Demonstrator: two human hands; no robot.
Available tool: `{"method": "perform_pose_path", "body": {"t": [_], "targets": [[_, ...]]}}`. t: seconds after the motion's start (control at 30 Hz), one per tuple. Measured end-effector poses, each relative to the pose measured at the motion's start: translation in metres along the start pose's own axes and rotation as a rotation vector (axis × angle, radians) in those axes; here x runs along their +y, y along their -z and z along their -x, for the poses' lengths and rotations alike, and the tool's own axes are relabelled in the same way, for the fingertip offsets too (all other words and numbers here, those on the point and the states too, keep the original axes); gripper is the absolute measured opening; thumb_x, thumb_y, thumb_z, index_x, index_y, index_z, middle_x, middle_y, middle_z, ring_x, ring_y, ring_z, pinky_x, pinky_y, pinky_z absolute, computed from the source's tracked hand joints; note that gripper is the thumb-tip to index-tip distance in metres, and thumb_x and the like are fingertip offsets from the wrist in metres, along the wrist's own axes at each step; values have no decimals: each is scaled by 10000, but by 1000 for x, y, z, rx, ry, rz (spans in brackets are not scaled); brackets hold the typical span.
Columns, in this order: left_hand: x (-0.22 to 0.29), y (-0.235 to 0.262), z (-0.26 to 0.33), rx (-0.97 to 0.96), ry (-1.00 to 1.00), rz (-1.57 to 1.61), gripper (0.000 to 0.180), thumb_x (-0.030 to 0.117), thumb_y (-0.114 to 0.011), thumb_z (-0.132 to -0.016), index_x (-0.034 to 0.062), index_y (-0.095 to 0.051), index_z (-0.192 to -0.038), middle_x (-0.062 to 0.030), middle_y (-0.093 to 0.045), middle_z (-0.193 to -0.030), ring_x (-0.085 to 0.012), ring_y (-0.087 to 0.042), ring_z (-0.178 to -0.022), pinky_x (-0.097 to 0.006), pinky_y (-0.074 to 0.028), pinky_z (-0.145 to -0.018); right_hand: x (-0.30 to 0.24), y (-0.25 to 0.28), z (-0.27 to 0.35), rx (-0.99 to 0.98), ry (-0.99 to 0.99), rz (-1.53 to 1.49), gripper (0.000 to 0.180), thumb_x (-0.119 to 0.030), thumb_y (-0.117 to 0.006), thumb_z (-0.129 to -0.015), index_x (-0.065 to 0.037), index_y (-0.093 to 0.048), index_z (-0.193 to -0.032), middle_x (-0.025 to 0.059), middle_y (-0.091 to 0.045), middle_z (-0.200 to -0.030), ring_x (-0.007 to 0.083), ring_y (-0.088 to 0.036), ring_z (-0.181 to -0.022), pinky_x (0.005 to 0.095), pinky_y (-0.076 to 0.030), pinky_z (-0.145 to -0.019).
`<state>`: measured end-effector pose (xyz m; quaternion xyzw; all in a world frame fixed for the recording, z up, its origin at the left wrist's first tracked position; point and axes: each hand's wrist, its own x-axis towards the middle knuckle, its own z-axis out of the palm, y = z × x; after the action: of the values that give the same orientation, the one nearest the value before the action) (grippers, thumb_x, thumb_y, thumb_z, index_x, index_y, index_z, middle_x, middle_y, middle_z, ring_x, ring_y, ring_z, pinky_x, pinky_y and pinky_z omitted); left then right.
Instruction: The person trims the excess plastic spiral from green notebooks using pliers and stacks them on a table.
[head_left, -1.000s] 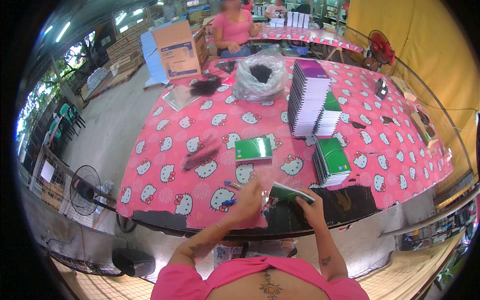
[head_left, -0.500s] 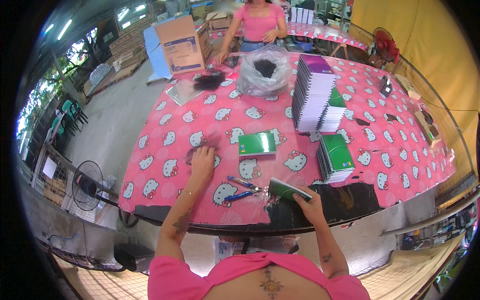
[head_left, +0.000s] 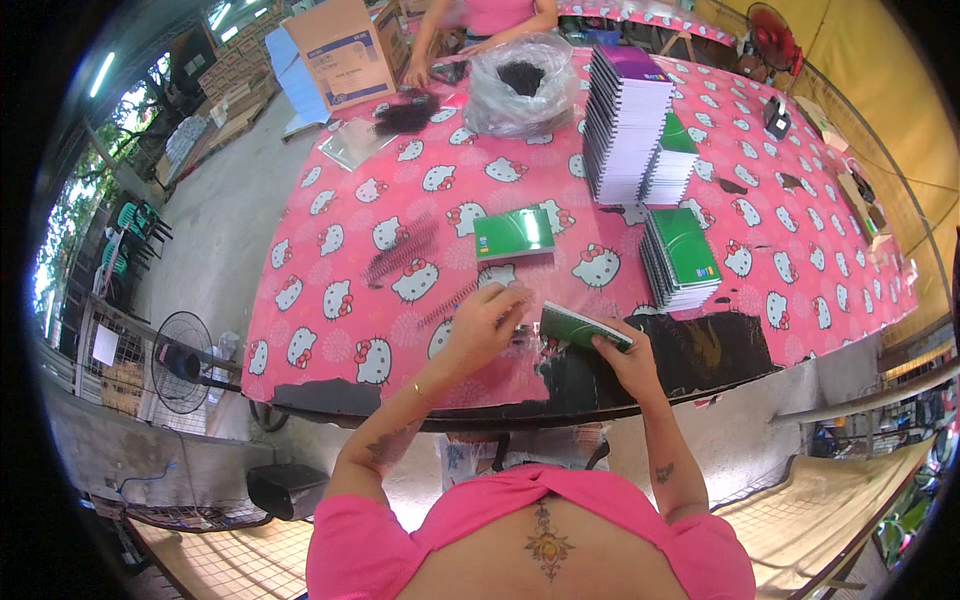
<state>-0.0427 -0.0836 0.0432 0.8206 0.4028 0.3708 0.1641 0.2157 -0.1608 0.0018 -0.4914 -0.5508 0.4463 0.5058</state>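
Observation:
My right hand (head_left: 632,358) grips a small green notebook (head_left: 578,328) tilted above the table's near edge, thumb on its cover. Just left of it, my left hand (head_left: 487,325) pinches a thin dark spiral binding coil (head_left: 448,304), which sticks out to the left from the fingers. More loose coils (head_left: 402,254) lie in a small heap farther left. Beyond my hands a green notebook (head_left: 514,234) lies flat. To the right stands a short stack of green spiral notebooks (head_left: 683,260). The blue-handled pliers are hidden behind my left hand and forearm.
Tall stacks of spiral notebooks (head_left: 626,130) rise at the back. Beside them sits a clear plastic bag (head_left: 525,85) of black coils. Another person's hand (head_left: 418,73) rests near a cardboard box (head_left: 345,52). A torn black patch (head_left: 705,345) covers the near edge.
My left hand has come from the coil heap toward the notebook, bringing a coil with it. My right hand still holds the notebook. The view has tipped downward.

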Motion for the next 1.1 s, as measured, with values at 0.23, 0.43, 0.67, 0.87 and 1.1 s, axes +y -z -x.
{"method": "perform_pose_path", "body": {"t": [0.23, 0.43, 0.67, 0.87, 1.1], "targets": [[12, -2, 7, -7, 1, 230, 170, 88, -696, -888, 19, -709, -1044, -137, -663, -880, -249, -649, -665, -333, -503, -592, -2, -2, 0, 21, 21, 12, 258, -70, -679, -930, 5, -684, -1176, 17, -699, -1008, 77, -594, -904, 238, -474, -812], [14, -7, 6, -12, 47, 272, 143, 72, -669, -917, 9, -701, -1041, -135, -676, -827, -261, -654, -686, -339, -511, -619, 2, 0, -2, 1, -3, -12, 263, -53, -673, -931, 7, -680, -1187, 34, -708, -1032, 87, -605, -949, 248, -477, -852], [0, -9, -3, -85, 177, 439, 128, 81, -646, -930, 30, -683, -1042, -130, -663, -866, -291, -651, -722, -358, -511, -684, 0, 0, -3, -28, 27, -14, 257, -51, -667, -935, -4, -683, -1187, 41, -716, -1029, 101, -614, -967, 265, -476, -886], [-6, 2, -21, -200, -226, 34, 247, 145, -697, -898, 53, -642, -1120, -140, -611, -1030, -290, -625, -924, -358, -501, -720, 3, 2, -2, -28, 31, 2, 257, -64, -675, -932, -12, -689, -1183, 46, -720, -1028, 98, -615, -966, 267, -479, -884], [-6, 8, -35, -429, -172, 68, 275, 257, -694, -895, 115, -611, -1115, -120, -599, -1020, -332, -627, -891, -429, -492, -712, 0, 1, -2, -47, -11, -40, 265, -73, -679, -931, -16, -689, -1189, 51, -727, -1031, 98, -619, -954, 267, -480, -881]]}}
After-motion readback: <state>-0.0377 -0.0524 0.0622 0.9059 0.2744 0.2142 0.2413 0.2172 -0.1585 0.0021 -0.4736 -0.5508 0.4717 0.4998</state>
